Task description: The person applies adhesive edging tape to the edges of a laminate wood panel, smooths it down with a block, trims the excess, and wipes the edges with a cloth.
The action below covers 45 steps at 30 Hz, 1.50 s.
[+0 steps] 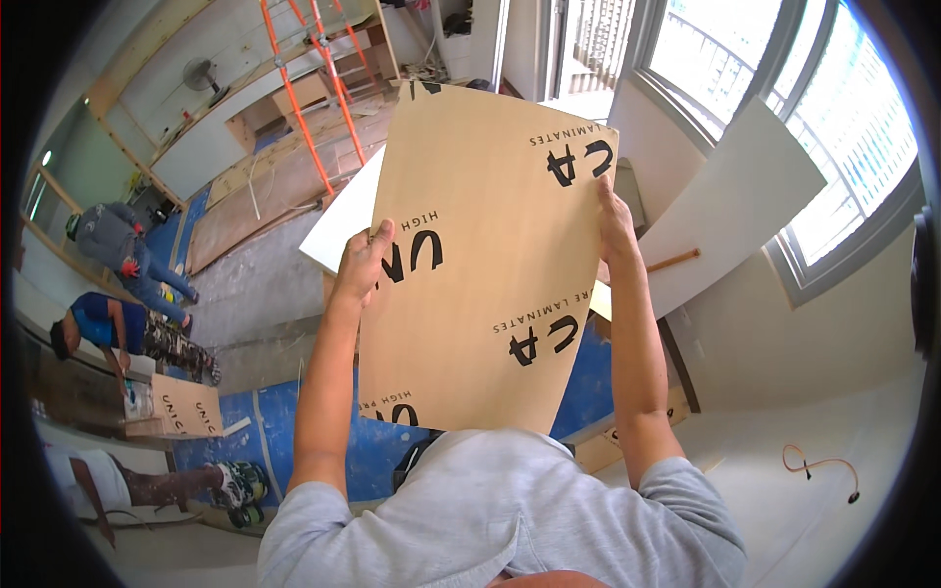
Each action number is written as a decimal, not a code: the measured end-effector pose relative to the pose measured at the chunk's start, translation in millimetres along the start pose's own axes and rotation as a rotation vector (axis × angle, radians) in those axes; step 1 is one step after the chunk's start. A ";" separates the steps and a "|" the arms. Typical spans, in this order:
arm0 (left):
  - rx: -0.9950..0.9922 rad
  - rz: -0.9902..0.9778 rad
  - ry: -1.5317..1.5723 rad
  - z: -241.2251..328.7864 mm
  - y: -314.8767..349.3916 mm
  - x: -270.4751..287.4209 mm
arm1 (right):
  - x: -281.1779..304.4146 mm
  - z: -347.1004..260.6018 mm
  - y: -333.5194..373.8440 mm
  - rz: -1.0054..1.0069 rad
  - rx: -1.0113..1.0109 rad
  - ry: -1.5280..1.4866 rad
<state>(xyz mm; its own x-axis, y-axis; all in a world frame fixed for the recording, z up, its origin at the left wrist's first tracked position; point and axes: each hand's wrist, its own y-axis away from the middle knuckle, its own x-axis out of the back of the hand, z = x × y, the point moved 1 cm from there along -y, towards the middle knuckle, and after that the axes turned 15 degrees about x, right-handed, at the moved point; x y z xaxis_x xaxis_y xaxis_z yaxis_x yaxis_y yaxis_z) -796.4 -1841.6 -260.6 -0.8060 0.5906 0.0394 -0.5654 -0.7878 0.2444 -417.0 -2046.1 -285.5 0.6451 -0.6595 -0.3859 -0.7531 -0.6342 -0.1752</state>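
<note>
A tan laminate sheet [480, 225] with black printed lettering is held up in front of my chest, its lower edge close to my grey shirt. My left hand [365, 260] grips its left edge, thumb lying on the printed face. On the opposite edge, higher up, my right hand [615, 223] clasps the sheet with the thumb along its border. The fingers of both hands are mostly hidden behind the sheet. Past its left edge shows part of a white panel [338, 227].
A large white sheet [735, 206] leans beneath the windows at right. An orange ladder [319, 88] stands ahead. Three people are at the left, one bending [113, 328] beside a printed tan board [186, 407]. Blue covering [230, 441] lies on the floor. A cable [823, 461] hangs at right.
</note>
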 end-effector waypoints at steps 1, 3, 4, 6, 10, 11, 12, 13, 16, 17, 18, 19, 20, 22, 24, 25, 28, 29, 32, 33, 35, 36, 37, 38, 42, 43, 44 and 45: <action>0.000 0.007 0.001 -6.2 -5.4 2.9 | 0.1 4.5 -3.9 -0.004 -0.023 -0.001; 0.027 0.009 -0.001 -13.0 -11.4 5.2 | 4.0 16.1 -11.2 -0.010 -0.069 -0.001; 0.022 0.024 -0.010 -17.6 -13.5 5.0 | 5.7 22.0 -14.4 -0.008 -0.084 0.019; 0.042 0.040 -0.036 -20.8 -16.7 5.8 | 10.0 31.5 -18.6 0.004 -0.111 0.062; 0.064 0.054 -0.020 -23.9 -18.3 5.1 | 8.0 43.0 -16.4 -0.084 -0.116 -0.070; 0.046 0.066 -0.019 -23.0 -14.8 2.5 | 4.3 43.6 -11.2 -0.105 -0.110 -0.067; 0.029 0.079 -0.017 -23.8 -12.3 1.6 | 1.6 44.7 -5.7 -0.127 -0.105 -0.065; 0.066 0.086 -0.029 -27.6 -11.6 3.0 | 4.8 54.1 -1.7 -0.122 -0.150 -0.063; 0.168 0.081 -0.046 -34.8 -22.0 9.2 | 23.7 84.9 0.4 -0.131 -0.252 0.010; 0.184 0.076 -0.034 -35.0 -21.3 9.5 | 22.7 88.8 4.3 -0.126 -0.254 0.026; 0.199 0.071 -0.022 -34.6 -19.3 8.3 | 21.1 92.7 9.7 -0.120 -0.253 0.042; 0.214 0.066 -0.009 -34.0 -16.4 8.6 | 19.4 95.9 13.8 -0.115 -0.253 0.058; 0.211 0.029 0.006 -32.0 -13.7 9.4 | 19.0 99.5 14.1 -0.109 -0.261 0.047; 0.205 -0.043 0.034 -28.3 -5.4 13.1 | 19.7 104.7 14.3 -0.087 -0.269 0.080; 0.100 -0.088 -0.030 -24.6 -1.5 17.5 | 16.8 106.1 13.3 -0.079 -0.279 0.122; 0.048 -0.107 -0.065 -22.4 1.8 20.5 | 13.7 108.4 14.5 -0.074 -0.280 0.126; -0.010 -0.110 -0.095 9.1 13.3 16.5 | 3.3 116.0 9.4 -0.088 -0.219 0.093; -0.027 -0.117 -0.117 28.6 15.9 14.0 | -2.7 118.3 -1.5 -0.080 -0.181 0.058; -0.126 -0.069 -0.235 72.7 11.8 4.9 | -15.7 128.3 -33.2 -0.079 -0.082 -0.002; -0.148 -0.060 -0.269 81.3 8.6 4.1 | -18.2 125.6 -46.1 -0.089 -0.060 0.001; -0.196 -0.056 -0.213 85.3 -8.4 6.6 | -20.2 118.8 -74.4 -0.117 -0.061 0.034; -0.213 -0.062 -0.185 84.8 -13.7 6.0 | -17.4 114.8 -85.4 -0.128 -0.087 0.068; -0.204 -0.080 -0.115 83.8 -18.4 4.2 | -14.0 112.3 -93.5 -0.136 -0.113 0.104; -0.191 -0.089 -0.048 81.8 -21.2 5.0 | -18.5 108.0 -94.2 -0.139 -0.121 0.157; -0.002 -0.122 0.113 51.4 -42.4 11.7 | 8.7 100.0 -83.5 -0.210 -0.318 0.290; 0.045 -0.209 0.225 33.0 -61.6 23.9 | -5.2 90.1 -79.4 -0.270 -0.381 0.354; 0.103 -0.298 0.335 14.0 -82.8 34.3 | -17.6 84.3 -71.8 -0.301 -0.432 0.384; 0.181 -0.479 0.624 -14.9 -111.9 48.2 | -34.9 78.0 -62.9 -0.316 -0.441 0.440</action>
<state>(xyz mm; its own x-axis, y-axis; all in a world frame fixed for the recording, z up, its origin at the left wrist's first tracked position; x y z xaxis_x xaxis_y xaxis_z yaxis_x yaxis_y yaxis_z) -774.6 -1727.5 -300.5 -0.4633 0.6086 -0.6442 -0.8800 -0.4019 0.2532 -402.3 -1951.8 -331.6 0.8872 -0.4595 0.0419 -0.4580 -0.8658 0.2016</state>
